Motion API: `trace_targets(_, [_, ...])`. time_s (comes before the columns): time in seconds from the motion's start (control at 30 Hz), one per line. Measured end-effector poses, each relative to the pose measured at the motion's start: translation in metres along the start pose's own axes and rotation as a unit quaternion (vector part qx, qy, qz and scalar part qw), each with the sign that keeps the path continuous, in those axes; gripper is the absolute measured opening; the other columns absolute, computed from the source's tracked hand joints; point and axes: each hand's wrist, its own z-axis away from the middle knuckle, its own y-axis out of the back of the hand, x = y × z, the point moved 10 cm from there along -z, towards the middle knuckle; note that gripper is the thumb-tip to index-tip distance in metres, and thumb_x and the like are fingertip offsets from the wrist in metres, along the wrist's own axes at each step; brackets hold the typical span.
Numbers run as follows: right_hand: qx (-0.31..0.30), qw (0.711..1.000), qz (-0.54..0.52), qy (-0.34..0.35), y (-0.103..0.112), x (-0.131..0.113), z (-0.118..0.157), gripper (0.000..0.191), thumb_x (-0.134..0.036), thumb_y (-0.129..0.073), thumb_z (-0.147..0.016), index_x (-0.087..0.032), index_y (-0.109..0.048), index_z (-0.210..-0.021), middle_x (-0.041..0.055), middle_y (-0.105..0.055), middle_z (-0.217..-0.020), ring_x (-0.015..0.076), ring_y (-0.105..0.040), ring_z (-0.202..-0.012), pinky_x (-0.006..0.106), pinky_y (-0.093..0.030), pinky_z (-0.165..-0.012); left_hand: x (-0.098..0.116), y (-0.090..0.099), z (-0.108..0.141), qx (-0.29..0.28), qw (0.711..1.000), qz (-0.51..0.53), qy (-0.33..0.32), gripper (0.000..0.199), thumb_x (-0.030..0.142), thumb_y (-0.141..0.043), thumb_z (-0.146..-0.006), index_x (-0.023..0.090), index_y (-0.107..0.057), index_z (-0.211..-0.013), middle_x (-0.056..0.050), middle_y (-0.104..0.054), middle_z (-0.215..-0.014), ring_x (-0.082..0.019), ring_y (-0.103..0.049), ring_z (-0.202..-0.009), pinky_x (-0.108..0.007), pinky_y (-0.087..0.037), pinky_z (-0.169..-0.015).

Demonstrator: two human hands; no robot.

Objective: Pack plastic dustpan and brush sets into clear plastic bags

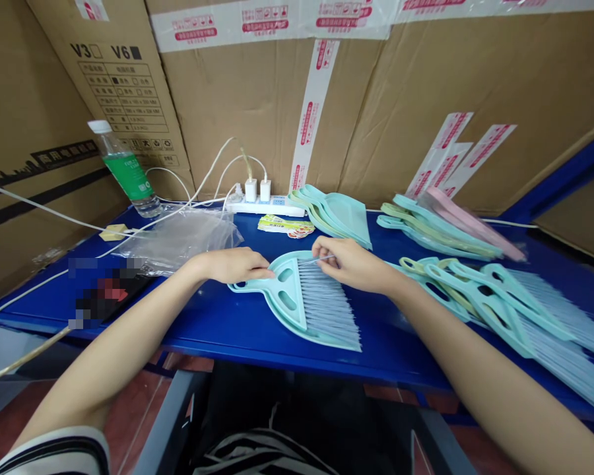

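A mint-green hand brush with pale blue-grey bristles lies on a mint dustpan at the middle of the blue table. My left hand is closed around the handle end, at the left of the pair; the handle shows under and beside the fingers. At the upper edge of the bristles, my right hand pinches a thin strand that looks like a bristle. Its fingertips are close to the brush head's top corner.
Stacked dustpans and wrapped ones lie behind; several brushes are at right. A power strip, plastic bags, water bottle and cables stand or lie toward the back left. Cardboard walls the back.
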Motion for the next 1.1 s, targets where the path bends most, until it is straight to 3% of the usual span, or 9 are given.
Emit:
trace_targets(0.23, [-0.002,1.000,-0.024,0.016,-0.005,0.000,-0.001,0.020,-0.027,-0.046,-0.087,-0.019,-0.063,-0.095,0.0080,-0.062,-0.088,0.0218,-0.059,-0.084,0.035,-0.046,-0.073,-0.001,0.000,0.000,0.002,1.000,0.000,0.001,0.044,0.047,-0.038,-0.095,0.016,-0.053,-0.068,0.002,-0.050,-0.062,-0.010,-0.040,-0.056,-0.021,-0.032,-0.056])
trace_targets(0.37, [-0.001,0.999,-0.043,-0.007,-0.006,0.002,0.001,0.025,-0.035,-0.045,-0.091,-0.020,-0.063,-0.098,0.0085,-0.064,-0.095,0.0207,-0.060,-0.083,0.034,-0.046,-0.071,-0.002,0.000,0.000,0.005,1.000,0.005,-0.002,0.045,0.049,-0.039,-0.095,0.016,-0.056,-0.069,0.002,-0.053,-0.063,-0.010,-0.042,-0.057,-0.021,-0.033,-0.057])
trace_targets(0.47, [-0.006,1.000,-0.022,-0.020,-0.008,0.002,0.002,0.024,-0.038,-0.062,-0.080,-0.021,-0.062,-0.097,0.0056,-0.063,-0.090,0.0193,-0.057,-0.075,0.032,-0.044,-0.065,-0.002,0.000,0.000,0.007,1.000,0.004,-0.001,0.046,0.049,-0.039,-0.095,0.016,-0.056,-0.068,0.002,-0.053,-0.062,-0.010,-0.043,-0.057,-0.021,-0.033,-0.057])
trace_targets(0.57, [-0.009,0.999,-0.003,-0.041,-0.010,0.005,0.003,0.023,-0.035,-0.064,-0.078,-0.021,-0.061,-0.096,0.0011,-0.061,-0.078,0.0187,-0.055,-0.070,0.030,-0.041,-0.063,-0.003,0.000,0.000,0.004,1.000,0.000,0.002,0.044,0.047,-0.039,-0.096,0.016,-0.056,-0.069,0.002,-0.055,-0.063,-0.010,-0.043,-0.057,-0.021,-0.033,-0.057])
trace_targets(0.73, [0.008,0.997,0.021,-0.077,-0.007,0.009,0.004,0.017,-0.032,-0.064,-0.076,-0.023,-0.052,-0.069,-0.0002,-0.055,-0.066,0.0197,-0.055,-0.071,0.031,-0.040,-0.065,-0.003,-0.002,0.000,-0.007,1.000,-0.006,0.009,0.043,0.046,-0.037,-0.095,0.016,-0.055,-0.070,0.001,-0.055,-0.065,-0.011,-0.042,-0.059,-0.022,-0.034,-0.059])
trace_targets(0.87, [0.017,0.997,-0.062,-0.041,-0.003,0.001,0.003,0.022,-0.025,-0.062,-0.072,-0.023,-0.042,-0.063,0.0004,-0.055,-0.070,0.0164,-0.055,-0.068,0.029,-0.043,-0.062,-0.003,-0.001,0.000,-0.008,1.000,-0.008,0.014,0.042,0.046,-0.036,-0.094,0.017,-0.052,-0.068,0.002,-0.052,-0.063,-0.011,-0.042,-0.058,-0.022,-0.033,-0.058])
trace_targets(1.0, [-0.009,0.980,-0.190,-0.051,-0.007,0.002,0.002,0.016,-0.033,-0.062,-0.072,-0.022,-0.049,-0.071,0.0004,-0.058,-0.074,0.0155,-0.058,-0.068,0.029,-0.047,-0.059,-0.002,-0.001,0.000,-0.008,1.000,-0.010,0.013,0.042,0.046,-0.036,-0.095,0.017,-0.054,-0.070,0.001,-0.055,-0.064,-0.011,-0.043,-0.059,-0.022,-0.034,-0.059])
trace_targets(1.1, [-0.033,0.959,-0.274,-0.066,-0.009,0.003,0.002,0.023,-0.041,-0.065,-0.071,-0.022,-0.053,-0.075,0.0002,-0.058,-0.074,0.0144,-0.057,-0.065,0.028,-0.046,-0.053,-0.002,-0.001,-0.001,-0.009,1.000,-0.013,0.013,0.042,0.045,-0.036,-0.095,0.016,-0.056,-0.072,0.001,-0.057,-0.066,-0.011,-0.044,-0.060,-0.022,-0.035,-0.060])
